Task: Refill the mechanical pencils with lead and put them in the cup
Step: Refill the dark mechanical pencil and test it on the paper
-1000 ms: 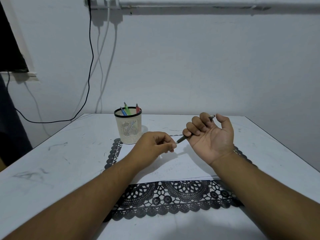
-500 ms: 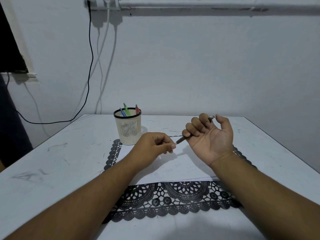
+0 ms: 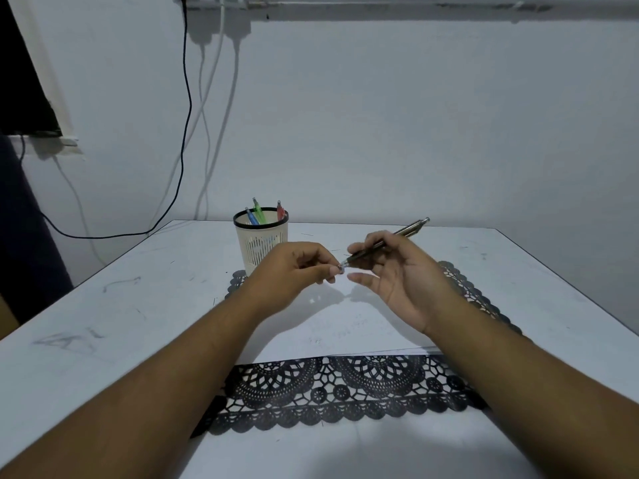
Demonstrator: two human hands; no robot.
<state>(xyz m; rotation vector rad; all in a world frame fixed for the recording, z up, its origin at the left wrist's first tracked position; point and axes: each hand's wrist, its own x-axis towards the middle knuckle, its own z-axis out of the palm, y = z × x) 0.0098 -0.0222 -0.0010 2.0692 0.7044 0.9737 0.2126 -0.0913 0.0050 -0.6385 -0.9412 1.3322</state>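
Note:
My right hand (image 3: 401, 278) holds a dark metallic mechanical pencil (image 3: 404, 233) between its upper fingers, tip pointing left and down, cap end sticking up to the right. The thumb sticks out straight below the pencil. My left hand (image 3: 294, 271) has its fingers curled, and its fingertips pinch at the pencil's tip; any lead there is too thin to see. A cream mesh cup (image 3: 261, 242) with a black rim stands behind my left hand and holds a blue, a green and a red pencil (image 3: 257, 212).
A white paper sheet (image 3: 332, 326) lies on a black lace mat (image 3: 328, 392) on the white table (image 3: 103, 323). Cables (image 3: 188, 115) hang down the wall at the back left. A dark shape stands past the table's left edge.
My right hand has turned from palm-up to a sideways hold, so the pencil's cap end now sticks out well above the fingers. My left hand stays at the tip.

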